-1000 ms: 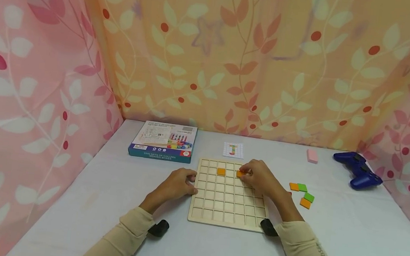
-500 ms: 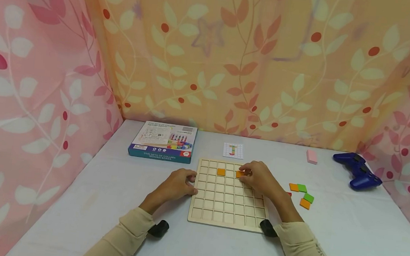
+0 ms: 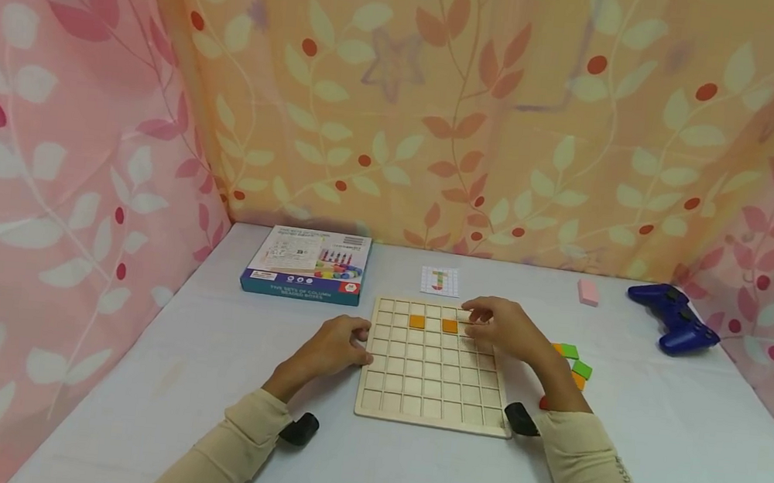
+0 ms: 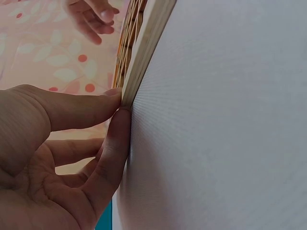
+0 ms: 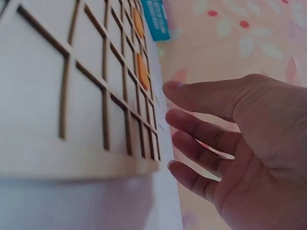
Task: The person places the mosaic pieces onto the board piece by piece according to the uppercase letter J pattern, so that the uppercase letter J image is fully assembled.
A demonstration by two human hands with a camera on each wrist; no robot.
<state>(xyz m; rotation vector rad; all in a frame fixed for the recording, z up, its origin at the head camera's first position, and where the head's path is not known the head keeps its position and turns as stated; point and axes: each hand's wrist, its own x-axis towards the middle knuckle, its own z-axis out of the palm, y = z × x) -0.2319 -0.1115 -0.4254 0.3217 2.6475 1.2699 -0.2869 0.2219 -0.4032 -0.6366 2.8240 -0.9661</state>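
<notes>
While the person's left hand (image 3: 333, 345) is gripping the left edge of the square, pale wooden grid board (image 3: 414, 368) with thumb and bent finger, the right hand (image 3: 507, 329) is hovering over the far right part of that board. The right hand's fingers are bending loosely, the thumb standing apart from them, and they are holding nothing. The board is lying flat on the white-covered table (image 3: 119, 410), between the two hands.

Two flat, square orange tiles are sitting in the second row from the board's far edge: the left orange tile (image 3: 417, 322) and the right orange tile (image 3: 449, 326), one cell separating them. The right thumb is pointing toward the right orange tile, just beside it.

Beyond the board, a small white card printed with a coloured grid pattern (image 3: 440, 281) is lying on the cloth. A flat, teal-sided, printed cardboard box (image 3: 308, 265) is resting to the card's left. Right of the board, loose square green and orange tiles (image 3: 581, 369) are lying close together, the right forearm partly hiding them, and a red piece (image 3: 544, 403) is peeping out beside the sleeve. Farther back, a pink rectangular block (image 3: 588, 293) is lying near a dark blue game controller (image 3: 673, 320).
</notes>
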